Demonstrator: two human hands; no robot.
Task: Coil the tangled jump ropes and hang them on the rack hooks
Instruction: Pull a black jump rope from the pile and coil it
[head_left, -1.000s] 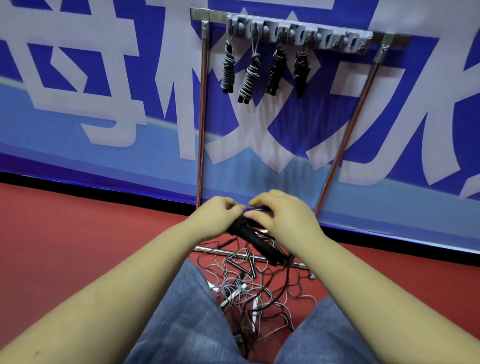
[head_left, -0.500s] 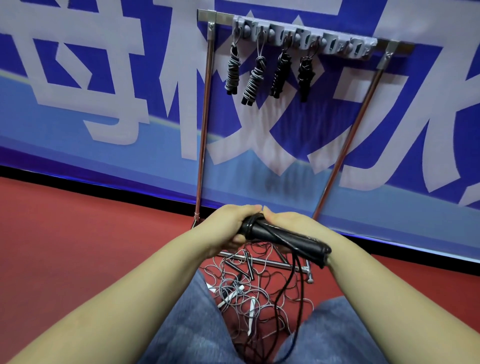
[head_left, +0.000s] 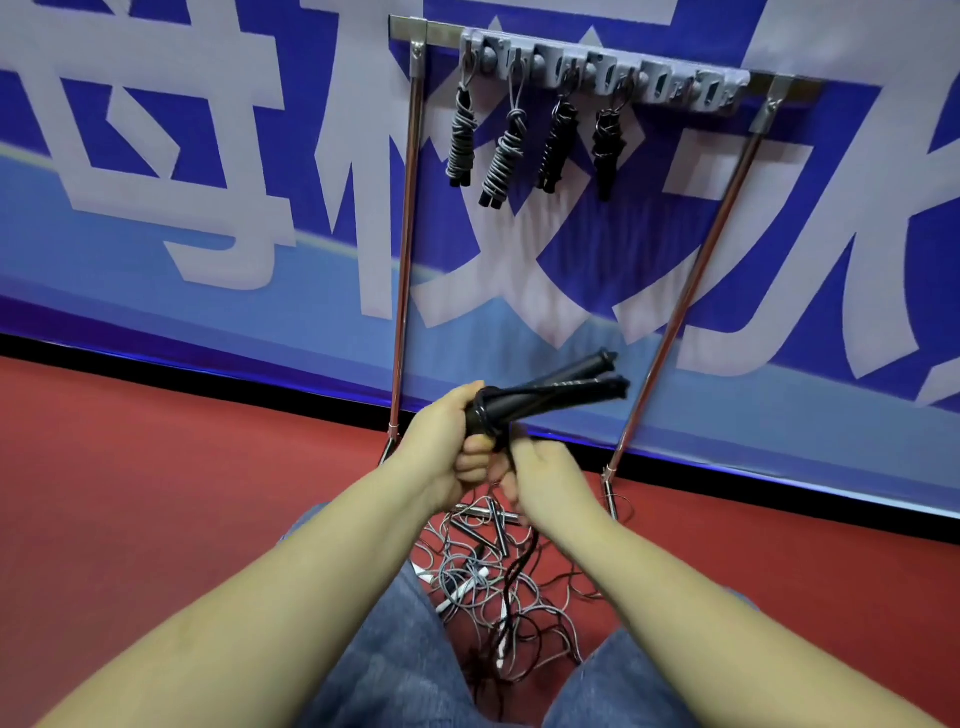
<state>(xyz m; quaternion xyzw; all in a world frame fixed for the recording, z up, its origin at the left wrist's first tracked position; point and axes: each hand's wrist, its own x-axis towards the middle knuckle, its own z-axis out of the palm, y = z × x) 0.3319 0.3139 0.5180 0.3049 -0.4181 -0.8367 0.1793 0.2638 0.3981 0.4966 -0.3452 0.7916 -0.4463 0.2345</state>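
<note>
Now left hand (head_left: 441, 447) grips black handles (head_left: 550, 395), long axis toward rack (head_left: 602, 73); right hand (head_left: 540, 473) pinches cord (head_left: 514, 566) just below.

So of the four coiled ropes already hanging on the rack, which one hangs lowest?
The second coiled rope from the left, grey cord around black handles. Its handle ends reach below those of the other three bundles, and it hangs tilted from a longer loop.

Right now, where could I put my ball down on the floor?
The red floor left of the rack's left pole is bare, and so is the floor right of the right pole. Between the knees it's crowded with tangled ropes.
</note>
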